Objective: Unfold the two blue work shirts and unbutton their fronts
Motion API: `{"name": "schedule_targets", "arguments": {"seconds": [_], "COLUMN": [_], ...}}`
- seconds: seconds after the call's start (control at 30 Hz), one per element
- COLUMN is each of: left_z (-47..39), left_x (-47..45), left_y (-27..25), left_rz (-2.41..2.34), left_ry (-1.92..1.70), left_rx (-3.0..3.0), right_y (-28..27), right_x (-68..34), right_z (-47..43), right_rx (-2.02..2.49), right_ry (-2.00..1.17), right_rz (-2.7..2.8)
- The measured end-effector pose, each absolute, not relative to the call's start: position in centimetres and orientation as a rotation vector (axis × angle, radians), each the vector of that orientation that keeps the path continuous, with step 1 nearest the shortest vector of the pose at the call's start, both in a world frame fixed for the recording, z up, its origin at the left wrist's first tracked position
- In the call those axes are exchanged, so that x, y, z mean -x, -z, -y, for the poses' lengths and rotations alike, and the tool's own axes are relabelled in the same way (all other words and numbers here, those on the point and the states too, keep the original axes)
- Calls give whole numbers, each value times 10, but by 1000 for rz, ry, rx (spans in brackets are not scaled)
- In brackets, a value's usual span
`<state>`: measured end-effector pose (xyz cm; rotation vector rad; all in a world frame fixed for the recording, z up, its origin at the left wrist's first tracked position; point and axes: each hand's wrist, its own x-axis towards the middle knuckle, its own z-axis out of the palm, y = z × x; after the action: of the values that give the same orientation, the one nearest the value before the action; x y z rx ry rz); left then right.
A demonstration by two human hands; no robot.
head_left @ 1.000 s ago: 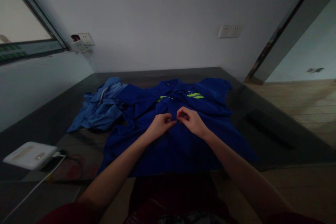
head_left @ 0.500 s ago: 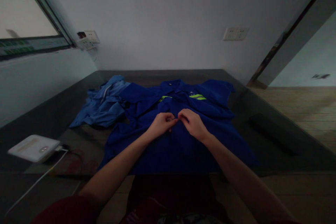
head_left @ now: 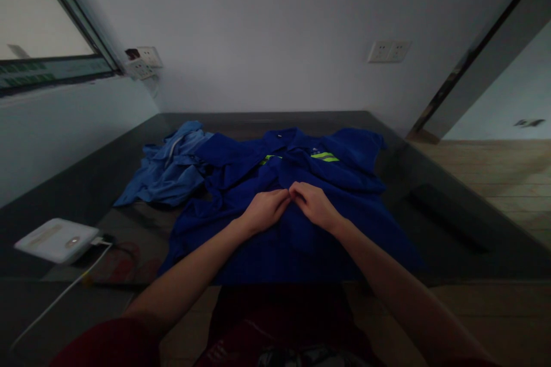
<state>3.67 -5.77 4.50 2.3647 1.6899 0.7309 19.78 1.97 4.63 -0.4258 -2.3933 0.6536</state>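
A dark blue work shirt [head_left: 344, 200] with yellow-green reflective strips on its chest is spread on the dark table, collar toward the wall. Over its front middle, my left hand [head_left: 266, 209] and my right hand [head_left: 313, 203] meet, fingertips touching or almost so. Both are closed in a pinch on the shirt's front edge. Any button between the fingertips is hidden. Left of the shirt lies a crumpled lighter blue garment [head_left: 172, 169], partly against its sleeve.
On the left of the table [head_left: 439, 264] sits a white box-shaped device [head_left: 58, 239] with a white cable running off the front edge. A long black object [head_left: 447, 215] lies at the right. Wall sockets [head_left: 390, 51] are above the back edge.
My left hand has turned over, its back now more upward and its fingers closer to the right hand's fingertips. My right hand has shifted slightly left. The shirt lies as before.
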Motion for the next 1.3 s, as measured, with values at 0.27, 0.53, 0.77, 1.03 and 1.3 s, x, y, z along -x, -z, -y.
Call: {"name": "schedule_targets", "arguments": {"seconds": [0.27, 0.53, 0.77, 1.03, 1.3], "left_z": [60, 59, 56, 58, 62], "left_x": [-34, -37, -37, -37, -41], "left_y": [-43, -46, -51, -54, -57], "left_rz": [-1808, -1849, -1752, -1754, -1640], "left_ry": [-643, -891, -1036, -961, -928], "left_rx": [-2559, -2303, -2073, -2125, -2139], "right_y": [-46, -45, -53, -53, -51], "right_x": [-194, -198, -205, -203, -203], "right_z": [-19, -28, -33, -28, -30], "right_rx": [316, 526, 545, 581, 687], "right_ry": [-934, -1323, -874, -823, -760], "right_rz": [2329, 2252, 2366, 2332, 2214]}}
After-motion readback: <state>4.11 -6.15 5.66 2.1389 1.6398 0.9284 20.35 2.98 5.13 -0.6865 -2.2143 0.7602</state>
